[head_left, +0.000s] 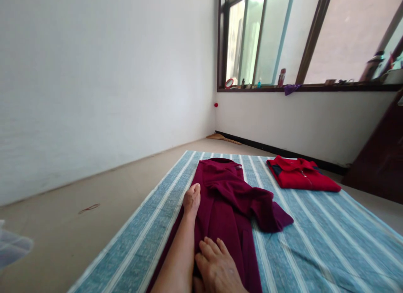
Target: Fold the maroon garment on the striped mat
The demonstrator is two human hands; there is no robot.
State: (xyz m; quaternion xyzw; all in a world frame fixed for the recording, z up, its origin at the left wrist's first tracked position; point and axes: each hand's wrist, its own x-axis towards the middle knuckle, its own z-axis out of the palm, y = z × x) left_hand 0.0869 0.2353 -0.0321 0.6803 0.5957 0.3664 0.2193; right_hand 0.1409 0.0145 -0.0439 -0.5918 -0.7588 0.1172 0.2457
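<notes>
Maroon garment [226,209] lies under the right hand [217,265], spread flat, while the left hand [191,199] seems curled at its edge.

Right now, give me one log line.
left hand: at maroon garment edge | right hand: on garment | nearby: red jacket, striped mat

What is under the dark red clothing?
A blue striped mat shows beside the dark red clothing. The left hand and right hand rest on top. The part of the mat directly beneath is covered, so nothing there can be seen.
</notes>
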